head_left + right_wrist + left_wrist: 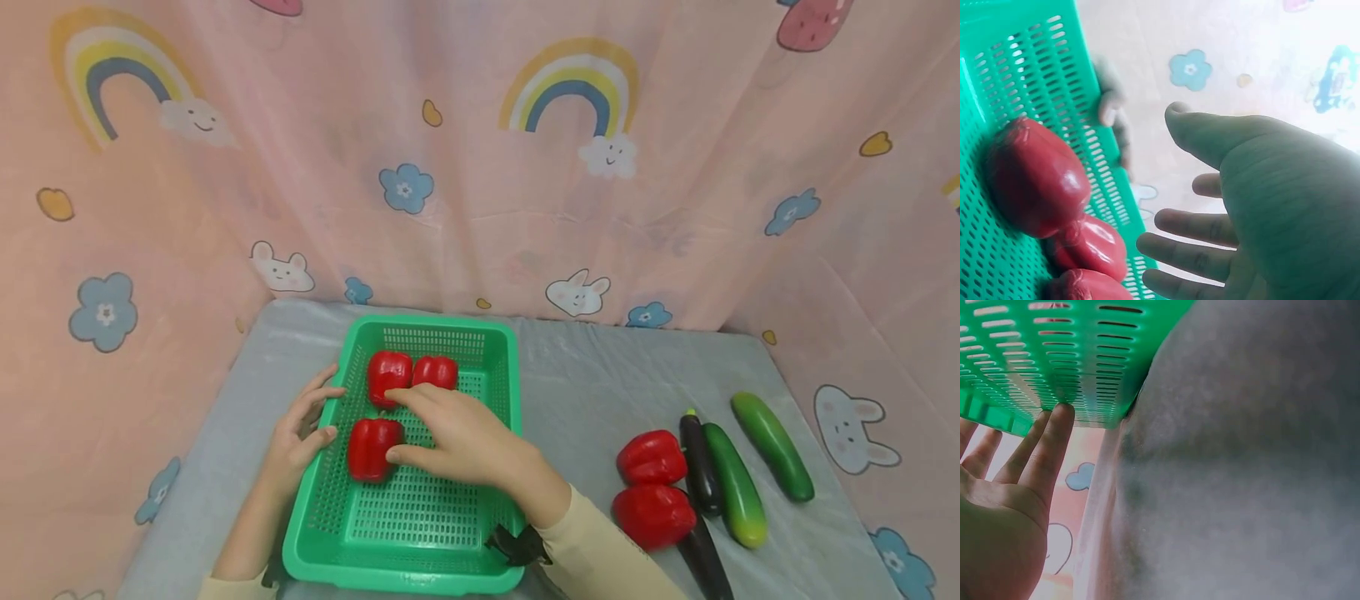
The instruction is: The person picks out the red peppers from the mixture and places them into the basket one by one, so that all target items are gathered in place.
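Observation:
A green plastic basket [405, 577] with slotted walls holds three red bell peppers: a near one [371, 452], a far left one [387, 372] and one to its right [437, 371]. My left hand [294, 437] holds the basket's left rim; in the left wrist view its fingers [1054, 447] lie along the outer wall. My right hand [461, 437] hovers over the basket, thumb apart from the fingers and nothing in its grasp. In the right wrist view the right hand's palm [1285, 200] faces the basket wall, and a large bell pepper [1038, 178] lies beyond the fingertips.
To the right of the basket, two red bell peppers [651, 512] lie beside dark eggplants [701, 467] and two green cucumbers [772, 446]. Grey cloth [581, 375] covers the table, and a pink patterned curtain [465, 233] hangs behind it.

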Available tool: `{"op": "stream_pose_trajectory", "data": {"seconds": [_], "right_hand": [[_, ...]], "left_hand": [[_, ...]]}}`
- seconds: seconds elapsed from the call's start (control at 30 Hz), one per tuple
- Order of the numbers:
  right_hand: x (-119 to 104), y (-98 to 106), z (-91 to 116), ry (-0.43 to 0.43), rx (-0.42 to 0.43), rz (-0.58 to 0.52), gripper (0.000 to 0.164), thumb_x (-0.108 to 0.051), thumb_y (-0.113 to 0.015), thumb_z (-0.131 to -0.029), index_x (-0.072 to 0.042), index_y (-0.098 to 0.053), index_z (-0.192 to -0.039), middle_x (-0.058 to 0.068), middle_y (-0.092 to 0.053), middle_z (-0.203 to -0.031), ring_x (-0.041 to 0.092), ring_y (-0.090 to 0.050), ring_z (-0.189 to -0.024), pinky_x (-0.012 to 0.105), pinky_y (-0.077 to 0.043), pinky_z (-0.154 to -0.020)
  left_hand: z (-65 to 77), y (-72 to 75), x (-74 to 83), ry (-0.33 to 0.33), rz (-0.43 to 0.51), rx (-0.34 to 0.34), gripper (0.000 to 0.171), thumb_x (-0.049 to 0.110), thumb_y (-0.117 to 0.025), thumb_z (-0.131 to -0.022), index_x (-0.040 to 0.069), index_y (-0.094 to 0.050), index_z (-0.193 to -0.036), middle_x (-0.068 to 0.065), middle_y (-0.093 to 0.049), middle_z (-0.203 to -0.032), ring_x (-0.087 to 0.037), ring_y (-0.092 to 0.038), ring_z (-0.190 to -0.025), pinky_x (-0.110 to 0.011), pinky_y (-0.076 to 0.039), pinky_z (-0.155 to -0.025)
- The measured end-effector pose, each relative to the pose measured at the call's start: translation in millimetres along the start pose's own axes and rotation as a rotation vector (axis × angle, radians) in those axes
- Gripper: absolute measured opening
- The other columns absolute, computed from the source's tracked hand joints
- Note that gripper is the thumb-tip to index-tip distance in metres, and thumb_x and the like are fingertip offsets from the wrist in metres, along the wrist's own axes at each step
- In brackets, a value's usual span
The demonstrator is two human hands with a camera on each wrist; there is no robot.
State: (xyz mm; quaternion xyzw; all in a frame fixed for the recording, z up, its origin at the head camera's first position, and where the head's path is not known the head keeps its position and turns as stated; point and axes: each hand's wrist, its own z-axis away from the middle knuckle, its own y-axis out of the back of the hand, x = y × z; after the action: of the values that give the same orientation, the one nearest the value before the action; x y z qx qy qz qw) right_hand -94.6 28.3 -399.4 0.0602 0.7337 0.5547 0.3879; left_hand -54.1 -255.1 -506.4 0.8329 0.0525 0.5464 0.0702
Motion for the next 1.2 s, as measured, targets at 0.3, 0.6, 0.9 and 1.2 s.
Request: {"op": "stream_pose_trajectory", "data": {"seconds": [0.3, 0.6, 0.9, 1.2], "right_hand": [[-6, 12, 21, 0.009, 0.082, -0.02, 0.073, -0.047, -0.078, -0.099, -0.015, -0.054, -0.16, 0.001, -0.064, -0.149, 0.02, -0.063, -0.13, 0.047, -0.055, -0.107], [-1, 18, 44, -0.044, 0.128, -0.096, 0.073, -0.048, -0.079, -0.098, -0.017, -0.056, -0.159, -0.002, -0.062, -0.153, 0.017, -0.059, -0.139, 0.049, -0.052, -0.112], [14, 22, 70, -0.113, 0.179, -0.128, 0.074, -0.045, -0.081, -0.098, -0.015, -0.054, -0.16, -0.001, -0.064, -0.15, 0.019, -0.061, -0.136, 0.05, -0.056, -0.106], [26, 18, 90, -0.162, 0.187, -0.199, 0.072, -0.048, -0.077, -0.101, -0.019, -0.053, -0.161, -0.006, -0.063, -0.148, 0.015, -0.062, -0.132, 0.047, -0.058, -0.104]], "left_hand": [[0.2, 0.8, -0.6, 0.008, -0.001, -0.006, 0.045, -0.014, -0.056, -0.095, -0.011, -0.06, -0.139, -0.02, -0.038, -0.172, -0.018, -0.039, -0.156, -0.019, -0.031, -0.12], [0.1, 0.8, -1.2, -0.007, 0.004, -0.01, 0.045, -0.016, -0.056, -0.094, -0.013, -0.059, -0.139, -0.021, -0.038, -0.172, -0.017, -0.039, -0.156, -0.019, -0.031, -0.12], [2.5, 2.1, -0.9, -0.005, 0.011, 0.001, 0.044, -0.015, -0.056, -0.094, -0.015, -0.059, -0.138, -0.023, -0.038, -0.171, -0.017, -0.039, -0.155, -0.02, -0.031, -0.12], [1.7, 1.5, -0.3, 0.006, 0.003, -0.006, 0.044, -0.013, -0.056, -0.095, -0.013, -0.059, -0.14, -0.019, -0.038, -0.172, -0.017, -0.04, -0.155, -0.019, -0.031, -0.12]]}}
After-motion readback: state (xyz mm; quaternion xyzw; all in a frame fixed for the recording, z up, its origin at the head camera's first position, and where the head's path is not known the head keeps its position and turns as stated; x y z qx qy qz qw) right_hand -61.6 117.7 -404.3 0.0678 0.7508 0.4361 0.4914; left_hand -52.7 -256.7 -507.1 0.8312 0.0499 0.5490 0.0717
